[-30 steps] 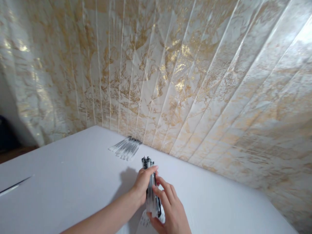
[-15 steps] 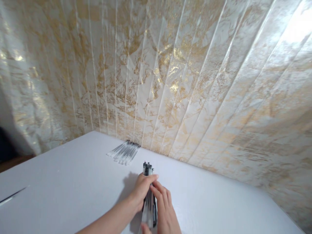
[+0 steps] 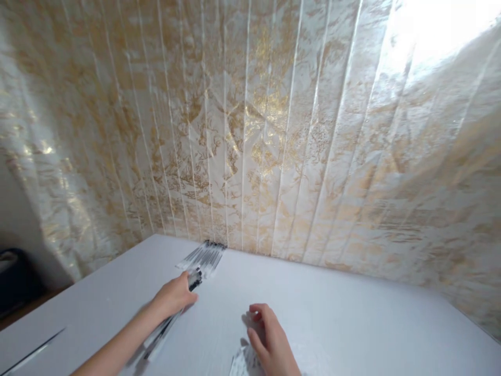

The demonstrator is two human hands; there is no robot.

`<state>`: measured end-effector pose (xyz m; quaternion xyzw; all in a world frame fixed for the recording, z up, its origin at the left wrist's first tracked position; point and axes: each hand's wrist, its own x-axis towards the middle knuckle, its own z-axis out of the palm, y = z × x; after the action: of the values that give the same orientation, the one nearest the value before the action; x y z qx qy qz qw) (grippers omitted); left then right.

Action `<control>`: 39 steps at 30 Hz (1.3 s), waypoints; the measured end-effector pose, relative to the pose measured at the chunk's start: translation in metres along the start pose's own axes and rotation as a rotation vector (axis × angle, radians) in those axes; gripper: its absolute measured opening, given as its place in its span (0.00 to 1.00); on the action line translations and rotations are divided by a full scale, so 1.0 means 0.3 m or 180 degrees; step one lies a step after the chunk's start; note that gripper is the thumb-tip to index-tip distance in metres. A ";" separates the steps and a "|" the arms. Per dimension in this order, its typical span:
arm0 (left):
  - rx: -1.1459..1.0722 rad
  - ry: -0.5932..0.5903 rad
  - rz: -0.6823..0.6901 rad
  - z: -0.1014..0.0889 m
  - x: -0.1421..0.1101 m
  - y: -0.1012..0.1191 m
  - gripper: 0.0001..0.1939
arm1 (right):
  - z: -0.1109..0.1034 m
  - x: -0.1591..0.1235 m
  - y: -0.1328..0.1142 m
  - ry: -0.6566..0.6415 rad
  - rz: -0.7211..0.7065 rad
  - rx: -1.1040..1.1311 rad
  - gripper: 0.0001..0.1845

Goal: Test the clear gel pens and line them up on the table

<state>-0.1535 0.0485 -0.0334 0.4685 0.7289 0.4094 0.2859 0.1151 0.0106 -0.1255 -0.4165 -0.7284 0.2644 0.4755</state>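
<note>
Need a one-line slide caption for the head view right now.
Left hand carries a bundle of pens toward the pens by the wall; right hand rests on the white table.

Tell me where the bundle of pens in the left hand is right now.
In the head view, the bundle of pens lies low over the white table, left of centre, gripped by the left hand, its tips near the row of pens.

Two hands are showing: left hand (image 3: 174,295) and right hand (image 3: 270,339). Two groups of pens are showing: one bundle (image 3: 168,326) lying under the left hand at lower left of centre, one fanned row (image 3: 205,256) lying at centre; pens per group too blurred to count. One single pen (image 3: 33,352) is lying at lower left. One table (image 3: 352,324).
</note>
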 end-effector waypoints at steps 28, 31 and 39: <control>0.3504 0.0283 0.0503 0.100 -0.136 -0.079 0.35 | 0.006 0.025 0.033 0.0272 0.0546 0.1024 0.17; 0.3729 0.0347 0.0664 0.117 -0.163 -0.089 0.33 | -0.007 0.022 0.024 0.0148 0.0635 0.0978 0.16; 0.3790 0.0386 0.0672 0.119 -0.142 -0.077 0.36 | 0.000 -0.001 0.031 -0.0213 -0.0047 -0.0040 0.24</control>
<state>-0.1183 0.0160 -0.0698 0.5934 0.7972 -0.0165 -0.1094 0.1186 0.0149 -0.1328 -0.4050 -0.7486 0.2700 0.4502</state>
